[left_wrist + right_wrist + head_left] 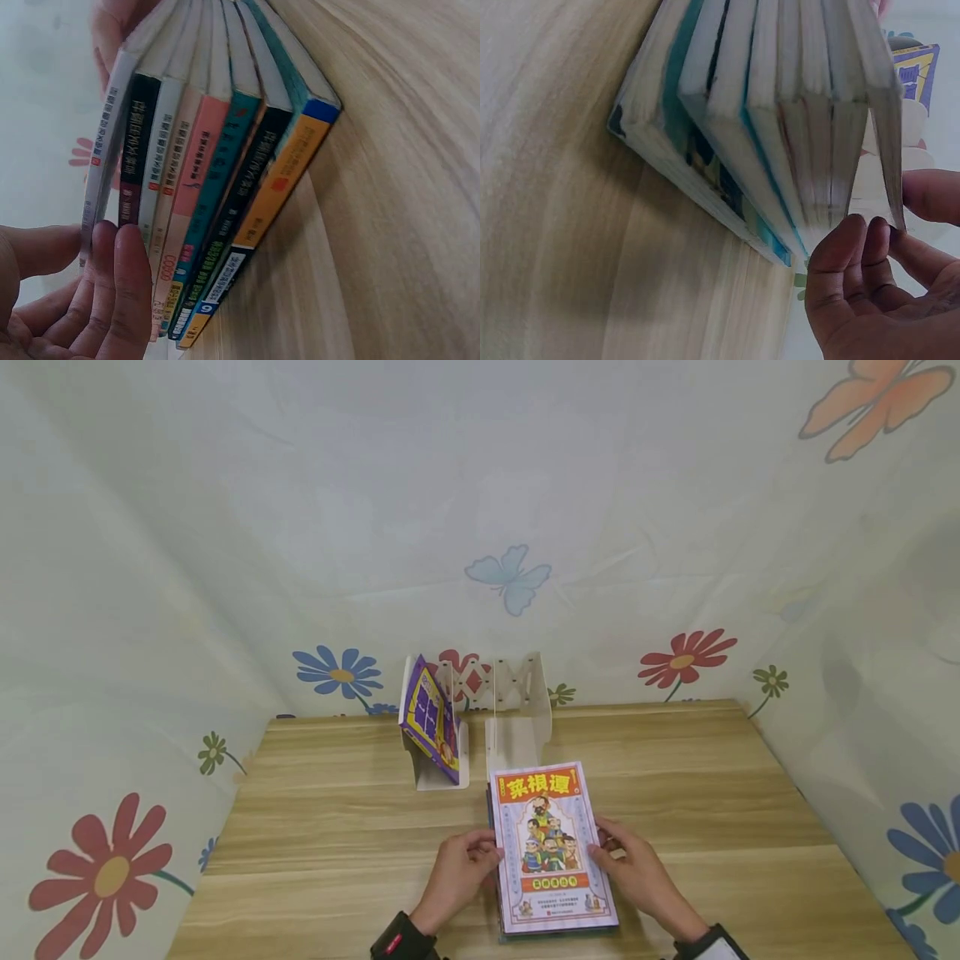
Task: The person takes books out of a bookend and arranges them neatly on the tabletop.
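Observation:
A light-purple book (553,831) with a red-and-yellow title band and cartoon figures lies on top of a stack of books (214,135). My left hand (459,875) pinches its left edge, thumb above and fingers below, as the left wrist view shows. On the opposite edge my right hand (637,872) pinches the same book between thumb and fingers. In the right wrist view a narrow gap separates the top book (889,142) from the book under it near the fingertips. From the head view the lower books are mostly hidden.
Behind the stack stands a white expandable book rack (517,739). A purple-and-yellow book (431,722) leans against its left end. The wooden table (330,827) meets a flower-patterned cloth wall (600,618) at the back and sides.

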### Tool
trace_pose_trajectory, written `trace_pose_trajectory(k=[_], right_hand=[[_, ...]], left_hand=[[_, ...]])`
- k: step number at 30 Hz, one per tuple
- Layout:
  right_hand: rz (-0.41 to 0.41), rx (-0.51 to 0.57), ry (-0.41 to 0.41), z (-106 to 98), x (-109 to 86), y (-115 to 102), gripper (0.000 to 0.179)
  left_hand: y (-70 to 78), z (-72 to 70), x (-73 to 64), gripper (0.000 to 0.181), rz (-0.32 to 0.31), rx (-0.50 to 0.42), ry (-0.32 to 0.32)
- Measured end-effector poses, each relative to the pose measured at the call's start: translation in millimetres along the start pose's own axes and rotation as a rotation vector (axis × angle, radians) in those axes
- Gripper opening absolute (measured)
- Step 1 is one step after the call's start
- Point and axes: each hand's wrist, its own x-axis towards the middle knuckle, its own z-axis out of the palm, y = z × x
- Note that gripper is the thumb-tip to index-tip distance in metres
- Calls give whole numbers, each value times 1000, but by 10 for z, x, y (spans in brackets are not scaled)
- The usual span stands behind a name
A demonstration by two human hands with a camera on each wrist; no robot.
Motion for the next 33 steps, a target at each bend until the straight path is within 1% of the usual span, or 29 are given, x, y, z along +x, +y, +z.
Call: trace_pose_trajectory(k=[6, 12, 15, 21, 24, 26, 30, 33], right_hand=[[-16, -47, -9, 31, 13, 73, 45], [-23, -71, -9, 64, 18, 121, 46], [-36, -87, -1, 80, 23, 130, 45], [-101, -125, 23, 106, 21, 163, 45], [-107, -150, 20, 114, 13, 170, 45], [-106, -162, 21, 118, 11, 168, 46], [-104, -173, 26, 128, 24, 161, 46], [-88, -177, 22, 133, 42, 158, 47]], left_hand=[[4, 21, -9, 27, 14, 46, 21], [-20, 14, -3, 29, 54, 147, 41], [-44, 10, 2, 30, 87, 186, 60], [-85, 29, -6, 32, 183, 275, 96], [-89, 33, -16, 32, 203, 307, 97], [-87, 32, -20, 33, 201, 317, 92], [-77, 26, -20, 34, 178, 314, 85], [-81, 28, -11, 33, 167, 315, 82]])
